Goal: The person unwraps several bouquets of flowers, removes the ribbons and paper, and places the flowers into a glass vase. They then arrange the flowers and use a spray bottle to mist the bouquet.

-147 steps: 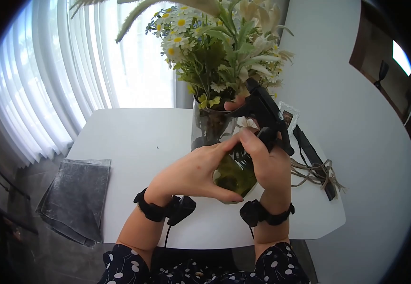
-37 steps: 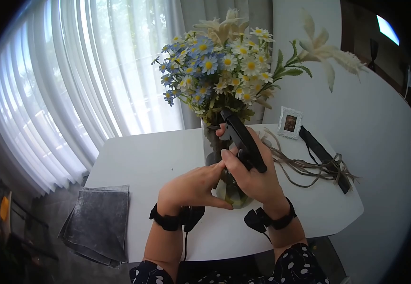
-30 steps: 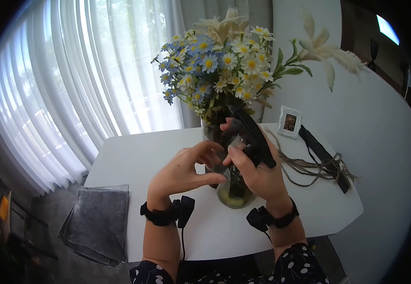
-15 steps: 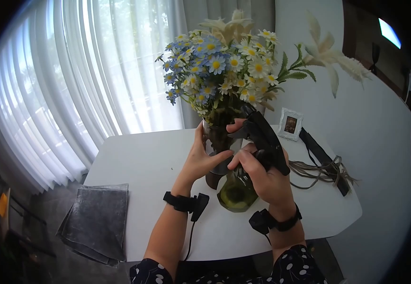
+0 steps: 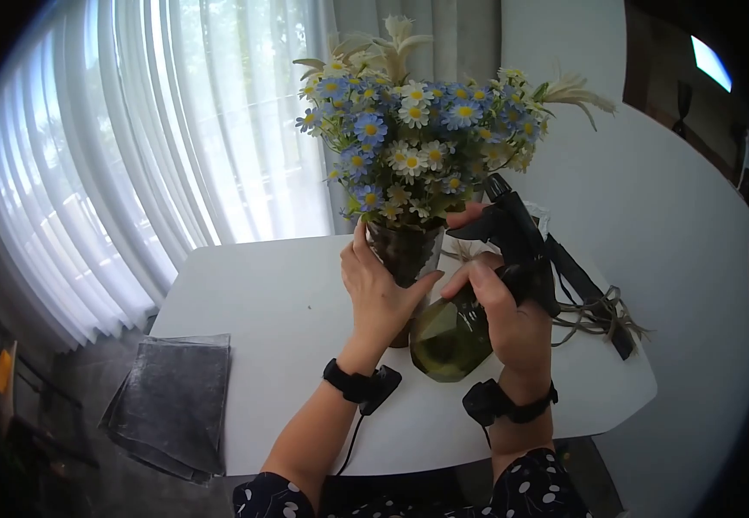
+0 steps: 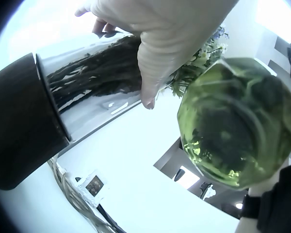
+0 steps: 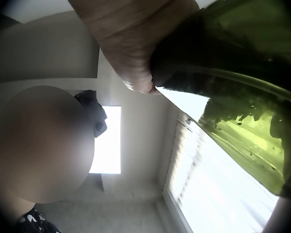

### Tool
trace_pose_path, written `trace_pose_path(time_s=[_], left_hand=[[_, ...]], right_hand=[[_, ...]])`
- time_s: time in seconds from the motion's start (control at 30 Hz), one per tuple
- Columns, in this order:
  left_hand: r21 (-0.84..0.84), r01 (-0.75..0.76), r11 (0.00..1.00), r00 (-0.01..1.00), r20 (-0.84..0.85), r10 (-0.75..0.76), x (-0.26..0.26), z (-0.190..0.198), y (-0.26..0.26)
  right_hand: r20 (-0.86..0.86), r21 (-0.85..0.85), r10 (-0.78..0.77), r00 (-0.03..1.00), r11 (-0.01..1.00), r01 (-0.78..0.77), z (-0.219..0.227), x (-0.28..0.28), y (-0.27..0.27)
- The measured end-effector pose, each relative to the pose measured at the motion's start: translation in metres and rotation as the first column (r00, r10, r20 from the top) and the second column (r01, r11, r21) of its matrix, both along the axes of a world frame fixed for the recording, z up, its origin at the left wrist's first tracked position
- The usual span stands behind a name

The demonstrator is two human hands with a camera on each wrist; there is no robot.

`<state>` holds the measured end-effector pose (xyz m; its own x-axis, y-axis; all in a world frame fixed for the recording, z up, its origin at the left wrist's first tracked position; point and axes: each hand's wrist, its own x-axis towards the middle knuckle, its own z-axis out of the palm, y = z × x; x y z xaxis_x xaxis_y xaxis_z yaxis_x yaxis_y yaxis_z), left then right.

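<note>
My right hand point(image 5: 512, 324) grips a green faceted spray bottle point(image 5: 450, 341) by its neck under the black trigger head point(image 5: 517, 237). A finger lies at the trigger. Greenish see-through walls of the bottle fill the right side of the right wrist view. My left hand point(image 5: 379, 289) holds the upper part of a clear glass vase point(image 5: 405, 250), thumb in front and fingers round the left side. Dark stems point(image 6: 97, 73) show through the glass, above the vase's dark base point(image 6: 26, 121). Blue and white daisies point(image 5: 418, 116) and pale feathery blooms point(image 5: 405, 39) rise from it.
The white table point(image 5: 280, 363) bears a small white picture frame point(image 6: 93, 186), brown cords point(image 5: 607, 311) and a long black strip point(image 5: 582, 276) at the right. Dark grey sheets point(image 5: 172, 401) hang over its left edge. Sheer curtains point(image 5: 133, 155) stand behind.
My left hand has left the spray bottle and taken hold of the vase. The bouquet has turned, bringing more blue daisies to the front. The bottle has shifted right.
</note>
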<state>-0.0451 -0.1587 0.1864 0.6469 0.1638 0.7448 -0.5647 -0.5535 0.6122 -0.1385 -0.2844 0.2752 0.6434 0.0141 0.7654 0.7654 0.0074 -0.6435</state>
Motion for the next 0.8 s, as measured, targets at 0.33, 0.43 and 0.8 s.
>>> trace_pose_path(time_s=[0.33,0.43,0.8], left_hand=[[-0.258,0.342,0.903,0.860,0.474,-0.190,-0.045,0.062,0.049],[0.152,0.560,0.815,0.828,-0.071,-0.556,-0.070,0.083,0.061],[0.429,0.709,0.560,0.702,-0.345,-0.623,-0.059,0.055,0.056]], right_hand=[[0.038,0.161,0.009,0.999,0.987,-0.015,0.004,-0.008,0.003],[0.010,0.170,0.018,1.000,0.985,-0.020,0.005,-0.009,0.006],[0.021,0.038,-0.082,0.996,0.996,0.081,-0.003,0.002,0.013]])
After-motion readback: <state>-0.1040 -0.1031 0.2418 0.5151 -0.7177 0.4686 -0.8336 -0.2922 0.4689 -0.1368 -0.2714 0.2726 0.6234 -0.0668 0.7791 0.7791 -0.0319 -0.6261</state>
